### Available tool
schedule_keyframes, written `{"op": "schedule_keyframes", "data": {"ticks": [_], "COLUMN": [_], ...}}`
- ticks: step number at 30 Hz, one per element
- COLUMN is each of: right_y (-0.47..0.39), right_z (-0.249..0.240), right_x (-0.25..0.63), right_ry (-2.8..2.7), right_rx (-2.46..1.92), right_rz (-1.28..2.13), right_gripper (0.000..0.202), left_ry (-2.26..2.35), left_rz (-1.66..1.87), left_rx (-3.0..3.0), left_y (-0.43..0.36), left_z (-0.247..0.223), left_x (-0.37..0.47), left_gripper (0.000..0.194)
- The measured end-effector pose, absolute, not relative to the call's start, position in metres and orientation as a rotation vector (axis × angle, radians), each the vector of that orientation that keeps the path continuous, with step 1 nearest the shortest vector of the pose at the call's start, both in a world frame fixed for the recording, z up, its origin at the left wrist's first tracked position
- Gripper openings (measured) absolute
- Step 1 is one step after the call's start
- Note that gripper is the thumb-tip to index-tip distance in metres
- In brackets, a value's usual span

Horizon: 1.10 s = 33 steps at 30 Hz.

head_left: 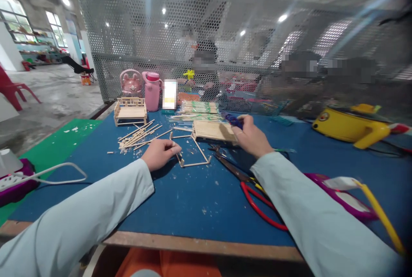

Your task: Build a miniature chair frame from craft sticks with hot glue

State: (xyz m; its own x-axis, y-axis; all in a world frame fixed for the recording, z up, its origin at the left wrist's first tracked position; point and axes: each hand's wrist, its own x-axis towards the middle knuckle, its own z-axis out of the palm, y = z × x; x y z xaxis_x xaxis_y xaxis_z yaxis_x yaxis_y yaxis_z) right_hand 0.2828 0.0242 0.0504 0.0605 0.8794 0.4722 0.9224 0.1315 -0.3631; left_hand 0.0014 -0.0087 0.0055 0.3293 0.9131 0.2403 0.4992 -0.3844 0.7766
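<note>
My left hand (pixel 161 153) is closed at the left side of a thin wooden stick frame (pixel 196 164), its fingertips pinched at the frame's edge. The frame lies on the blue table with short upright pieces at its corners. My right hand (pixel 252 136) is wrapped round a dark blue tool (pixel 234 121), beside a flat wooden panel (pixel 214 130). Loose sticks (pixel 138 136) lie left of the frame, near a small wooden bench model (pixel 130 112). Bundled sticks (pixel 199 107) rest behind the panel.
Red-handled scissors (pixel 257 208) and pliers lie beside my right forearm. A pink bottle (pixel 152 92), a lit phone (pixel 169 94) and a perforated metal screen (pixel 144 32) stand behind. A yellow pot (pixel 347 126) and purple power strip (pixel 354 204) are at right.
</note>
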Motion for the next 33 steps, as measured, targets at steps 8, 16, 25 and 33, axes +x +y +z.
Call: {"op": "schedule_keyframes", "data": {"ticks": [8, 16, 25, 33], "right_y": [0.008, -0.042, -0.055, -0.043], "right_z": [0.061, 0.045, 0.038, 0.014], "right_x": [0.249, 0.180, 0.177, 0.182], "right_ry": [-1.983, -2.088, -2.040, -1.924], "right_rx": [-1.588, -1.061, -1.080, -1.250], "right_rz": [-0.385, 0.583, 0.416, 0.600], "right_gripper": [0.026, 0.033, 0.027, 0.014], "left_ry": [1.231, 1.110, 1.047, 1.229], "left_rz": [1.169, 1.113, 1.129, 1.140], "left_rx": [1.954, 2.035, 2.012, 1.958], "left_y": [-0.017, -0.027, -0.040, -0.015], "left_z": [0.013, 0.015, 0.021, 0.009], "left_x": [0.005, 0.008, 0.015, 0.002], "left_gripper": [0.026, 0.023, 0.026, 0.031]}}
